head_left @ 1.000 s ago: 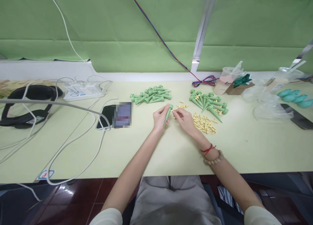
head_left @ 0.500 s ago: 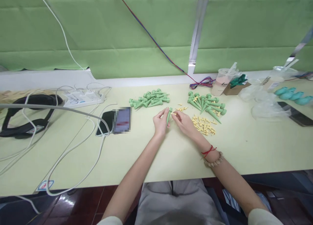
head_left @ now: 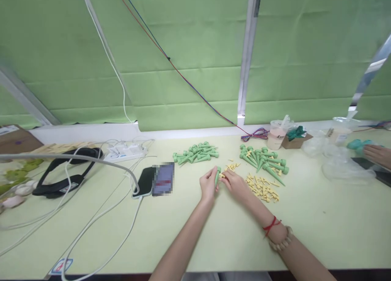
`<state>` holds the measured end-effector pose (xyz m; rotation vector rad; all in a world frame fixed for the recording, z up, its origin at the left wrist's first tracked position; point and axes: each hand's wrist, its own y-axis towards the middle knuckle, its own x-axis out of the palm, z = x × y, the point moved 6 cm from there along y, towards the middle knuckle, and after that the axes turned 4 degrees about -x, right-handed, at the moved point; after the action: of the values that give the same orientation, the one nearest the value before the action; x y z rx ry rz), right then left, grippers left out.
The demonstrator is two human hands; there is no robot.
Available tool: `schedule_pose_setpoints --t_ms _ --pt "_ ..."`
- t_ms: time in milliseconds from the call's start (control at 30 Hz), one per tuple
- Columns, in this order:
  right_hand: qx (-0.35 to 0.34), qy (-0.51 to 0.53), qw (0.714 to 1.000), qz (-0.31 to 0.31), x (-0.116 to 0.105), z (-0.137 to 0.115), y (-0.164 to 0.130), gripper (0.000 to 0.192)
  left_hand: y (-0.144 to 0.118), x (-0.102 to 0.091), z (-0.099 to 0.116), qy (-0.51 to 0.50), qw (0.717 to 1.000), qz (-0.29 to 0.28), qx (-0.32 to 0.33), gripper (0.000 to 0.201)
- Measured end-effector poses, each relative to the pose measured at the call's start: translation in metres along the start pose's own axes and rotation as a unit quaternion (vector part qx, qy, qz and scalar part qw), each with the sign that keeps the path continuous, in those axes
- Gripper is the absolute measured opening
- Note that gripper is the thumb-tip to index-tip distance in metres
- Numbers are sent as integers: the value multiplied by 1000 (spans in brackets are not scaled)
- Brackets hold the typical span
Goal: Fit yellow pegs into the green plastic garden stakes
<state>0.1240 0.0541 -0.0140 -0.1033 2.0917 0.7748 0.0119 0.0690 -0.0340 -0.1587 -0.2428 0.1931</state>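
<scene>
My left hand (head_left: 208, 186) is closed around a green plastic watering spike (head_left: 218, 176), held tilted with its capped end up. Against the spike's side, just under the cap, my right hand (head_left: 235, 185) pinches a small yellow plastic valve (head_left: 222, 175); its inner end is hard to make out. Loose yellow valves (head_left: 262, 188) lie in a heap to the right of my right hand, and a smaller yellow cluster (head_left: 232, 166) sits just beyond it. Behind my left hand is a pile of green spikes (head_left: 197, 154). Another spike pile (head_left: 262, 159), with yellow valves on some, lies farther right.
Two phones (head_left: 144, 182) and white cables (head_left: 122, 228) lie on the left, near a black headset (head_left: 69, 171) and a power strip (head_left: 126, 150). Drink cups (head_left: 276, 135), a small cardboard box (head_left: 295, 141) and plastic bags (head_left: 345, 167) stand right. Another person's hand (head_left: 378, 154) reaches teal objects.
The yellow valve has come up against the spike's side. The camera view has tilted up, so everything sits lower in the picture. Another person's hand has appeared at the far right.
</scene>
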Motion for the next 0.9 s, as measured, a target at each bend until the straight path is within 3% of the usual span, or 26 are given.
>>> schedule_pose_setpoints --t_ms 200,433,600,900 --pt "0 -1 1000 28 6 -6 -2 16 -2 -2 0 17 1000 -9 0 47" --pt "57 61 997 2 7 -7 -3 19 -3 -3 -2 26 999 -31 -31 52" --pt "56 49 997 2 6 -2 -2 21 -1 -3 -3 0 997 -39 -62 51" --pt "-38 -21 999 31 -1 -4 -3 20 5 1 -15 12 994 -65 -84 34"
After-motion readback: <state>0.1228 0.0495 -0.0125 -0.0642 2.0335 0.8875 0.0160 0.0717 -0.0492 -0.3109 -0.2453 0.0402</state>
